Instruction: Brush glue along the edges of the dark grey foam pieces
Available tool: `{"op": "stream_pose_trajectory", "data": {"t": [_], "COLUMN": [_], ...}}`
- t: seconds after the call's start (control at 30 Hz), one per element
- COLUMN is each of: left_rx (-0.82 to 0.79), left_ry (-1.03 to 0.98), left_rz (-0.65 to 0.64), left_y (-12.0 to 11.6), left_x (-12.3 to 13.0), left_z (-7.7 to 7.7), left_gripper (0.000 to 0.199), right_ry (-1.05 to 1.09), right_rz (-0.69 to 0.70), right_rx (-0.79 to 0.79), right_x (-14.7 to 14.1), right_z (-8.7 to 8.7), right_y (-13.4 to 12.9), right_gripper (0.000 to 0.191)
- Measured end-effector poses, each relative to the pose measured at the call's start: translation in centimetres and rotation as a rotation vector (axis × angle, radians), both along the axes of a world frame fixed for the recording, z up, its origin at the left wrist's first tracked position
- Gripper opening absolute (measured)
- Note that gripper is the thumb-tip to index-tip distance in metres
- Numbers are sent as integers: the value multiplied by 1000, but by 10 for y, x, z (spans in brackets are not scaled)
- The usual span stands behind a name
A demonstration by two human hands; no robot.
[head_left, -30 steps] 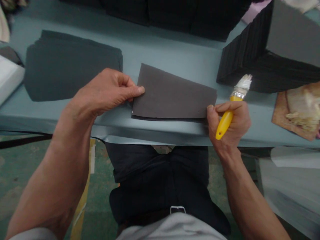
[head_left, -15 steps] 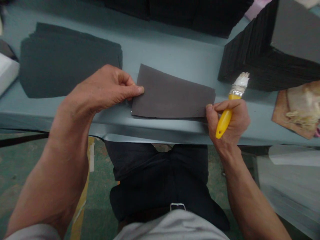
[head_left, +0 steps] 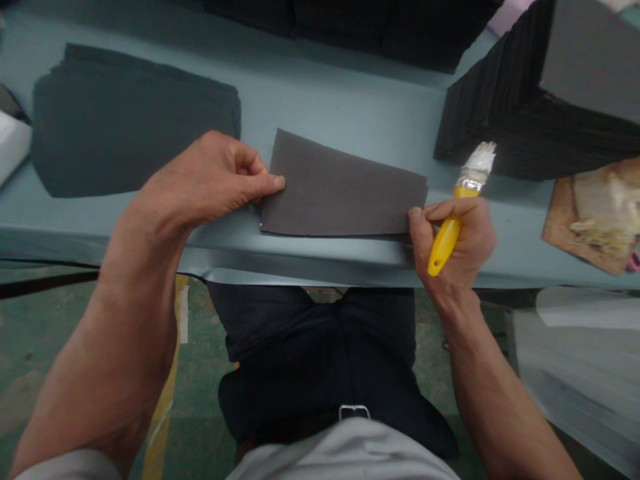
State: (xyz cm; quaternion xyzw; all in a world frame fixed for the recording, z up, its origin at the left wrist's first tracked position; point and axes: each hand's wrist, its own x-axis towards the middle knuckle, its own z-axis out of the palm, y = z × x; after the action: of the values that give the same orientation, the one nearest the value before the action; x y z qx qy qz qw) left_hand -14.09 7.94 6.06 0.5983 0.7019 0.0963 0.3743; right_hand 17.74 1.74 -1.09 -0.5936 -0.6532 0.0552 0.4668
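A dark grey flat sheet [head_left: 345,190], with a slanting far edge, lies at the near side of the table in front of me. My left hand [head_left: 225,175] pinches its left edge between thumb and fingers. At the opposite end, my right hand [head_left: 457,233] has its thumb and fingertip on the sheet's right corner. That same hand also holds a paintbrush [head_left: 453,230] with a yellow handle, its white-coated bristles pointing up and away from me. Left of the sheet lies a pile of similar dark pieces [head_left: 125,127], partly covered by my left hand.
A tall stack of dark sheets [head_left: 500,113] stands at the right, and more dark stacks [head_left: 345,27] line the back. By the right edge lies a brown board [head_left: 560,213] with a pale, crusted thing on it. Something white [head_left: 13,143] sits at far left.
Almost nothing differs. The whole view has shifted slightly; both hands keep their hold on the sheet and the paintbrush stays in the right hand.
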Motion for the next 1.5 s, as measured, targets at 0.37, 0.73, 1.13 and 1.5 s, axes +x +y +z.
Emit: {"op": "stream_pose_trajectory", "data": {"t": [0.37, 0.73, 1.13, 1.5], "left_rx": [30, 27, 84, 74], "left_ry": [17, 60, 165, 253], "left_rz": [-20, 3, -34, -13], "left_y": [-1, -3, -5, -9], "left_x": [2, 8, 13, 16], "left_z": [-4, 2, 1, 3], "left_gripper": [29, 28, 27, 27], "right_ry": [4, 7, -49, -79], "right_rz": [9, 34, 22, 14], "right_rx": [-27, 15, 33, -26], "right_x": [1, 3, 2, 1], "right_z": [0, -4, -4, 0], "right_y": [-1, 0, 0, -2], "right_gripper": [25, 25, 23, 23]}}
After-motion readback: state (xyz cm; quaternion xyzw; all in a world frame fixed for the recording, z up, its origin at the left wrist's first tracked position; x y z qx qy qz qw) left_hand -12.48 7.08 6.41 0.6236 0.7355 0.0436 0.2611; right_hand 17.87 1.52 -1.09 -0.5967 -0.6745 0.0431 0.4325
